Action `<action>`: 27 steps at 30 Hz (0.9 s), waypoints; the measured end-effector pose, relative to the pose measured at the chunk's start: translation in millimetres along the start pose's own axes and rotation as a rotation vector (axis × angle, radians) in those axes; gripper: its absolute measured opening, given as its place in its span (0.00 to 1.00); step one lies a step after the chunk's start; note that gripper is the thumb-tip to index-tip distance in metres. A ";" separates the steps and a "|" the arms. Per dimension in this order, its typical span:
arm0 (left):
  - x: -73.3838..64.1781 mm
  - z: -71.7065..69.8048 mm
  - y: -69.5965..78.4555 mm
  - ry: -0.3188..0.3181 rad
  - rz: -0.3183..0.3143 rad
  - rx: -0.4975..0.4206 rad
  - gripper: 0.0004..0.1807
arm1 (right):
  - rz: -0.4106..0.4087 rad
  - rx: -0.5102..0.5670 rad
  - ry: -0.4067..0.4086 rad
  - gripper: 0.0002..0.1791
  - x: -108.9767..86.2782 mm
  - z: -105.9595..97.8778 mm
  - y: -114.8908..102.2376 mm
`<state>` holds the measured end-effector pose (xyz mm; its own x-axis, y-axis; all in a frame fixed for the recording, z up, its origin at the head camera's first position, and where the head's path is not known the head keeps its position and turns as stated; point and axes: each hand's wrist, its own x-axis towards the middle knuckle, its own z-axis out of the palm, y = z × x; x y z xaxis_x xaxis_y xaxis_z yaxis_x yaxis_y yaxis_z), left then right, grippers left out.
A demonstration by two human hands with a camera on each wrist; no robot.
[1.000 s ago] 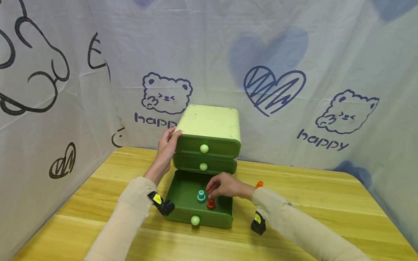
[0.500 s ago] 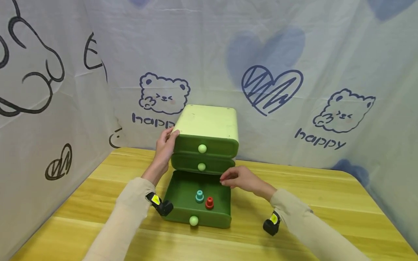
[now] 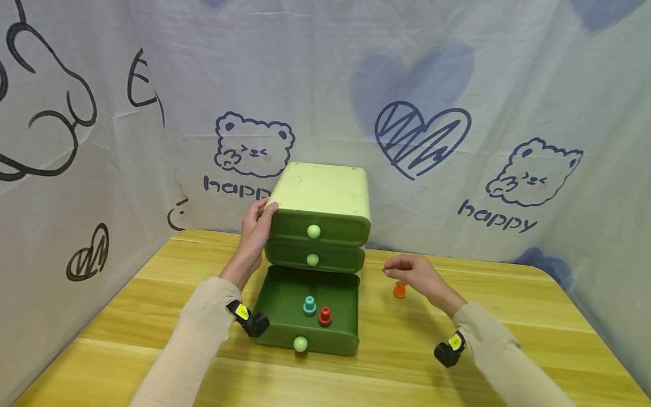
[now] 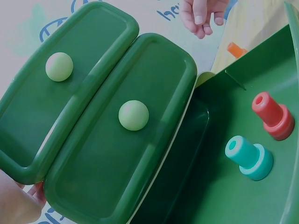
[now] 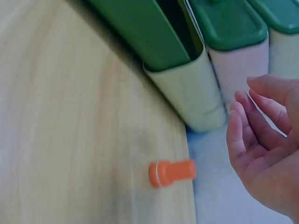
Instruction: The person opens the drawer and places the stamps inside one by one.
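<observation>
A small drawer cabinet point(image 3: 320, 189) with a pale yellow-green top stands on the table, its bottom drawer point(image 3: 285, 288) pulled out. My left hand point(image 3: 254, 229) holds the cabinet's upper left side, thumb at the front corner. Inside that drawer a turquoise stepped peg point(image 3: 309, 306) and a red stepped peg point(image 3: 325, 316) stand upright. To the cabinet's right an orange stepped peg point(image 3: 399, 290) is on the table, partly hidden in the head view by my right hand point(image 3: 419, 277). That hand holds nothing; its fingers are loosely bent above the peg, apart from it in the right wrist view.
Two closed drawers with round knobs, the top drawer point(image 3: 295, 226) and the middle drawer point(image 3: 290, 254), sit above the pulled-out one. A printed cloth point(image 3: 427, 215) hangs behind and to the left of the wooden table point(image 3: 458, 316).
My right hand has left the red peg in the drawer and moved right, out over the table to the orange peg. My left hand keeps its place on the cabinet.
</observation>
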<state>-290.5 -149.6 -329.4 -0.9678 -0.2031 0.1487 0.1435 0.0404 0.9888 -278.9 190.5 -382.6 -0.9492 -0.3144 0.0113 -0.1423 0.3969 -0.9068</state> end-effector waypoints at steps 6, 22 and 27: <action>-0.4 0.3 -0.1 -0.002 0.001 0.007 0.31 | 0.030 -0.023 0.087 0.15 1.2 -12.6 17.1; -0.8 -1.1 -1.5 0.002 -0.006 0.003 0.31 | 0.096 -0.093 0.118 0.17 1.2 -19.0 53.9; 0.1 0.1 -1.4 -0.002 0.009 0.007 0.31 | 0.118 -0.065 0.101 0.19 1.0 -18.9 61.5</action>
<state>-290.8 -149.5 -330.8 -0.9668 -0.2012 0.1578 0.1509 0.0493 0.9873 -293.9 230.9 -430.5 -0.9833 -0.1757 -0.0480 -0.0434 0.4820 -0.8751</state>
